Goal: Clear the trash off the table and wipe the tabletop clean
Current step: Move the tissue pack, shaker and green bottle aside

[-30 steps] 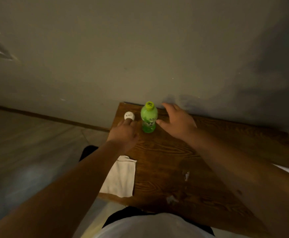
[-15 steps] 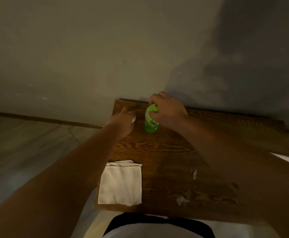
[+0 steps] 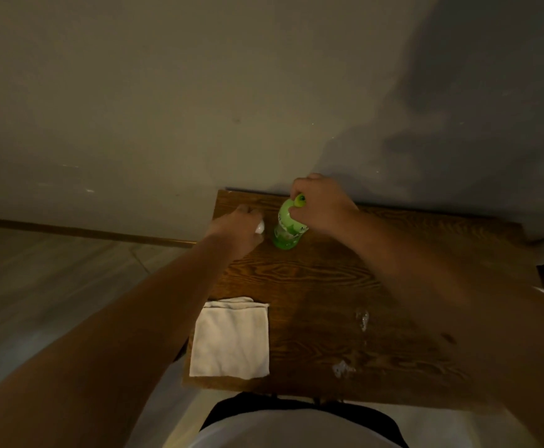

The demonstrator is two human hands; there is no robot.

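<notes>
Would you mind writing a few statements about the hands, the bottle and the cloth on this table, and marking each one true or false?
1. The right hand grips the green bottle near its cap. True.
2. The green bottle lies flat on the table. False: it stands on its base, tilted a little.
3. The left hand has its fingers curled round a small white object. True.
4. The white cloth is bunched in the left hand. False: it lies folded near the table's front left edge, untouched.
5. Wet patches show on the wood to the right of the cloth. True.
</notes>
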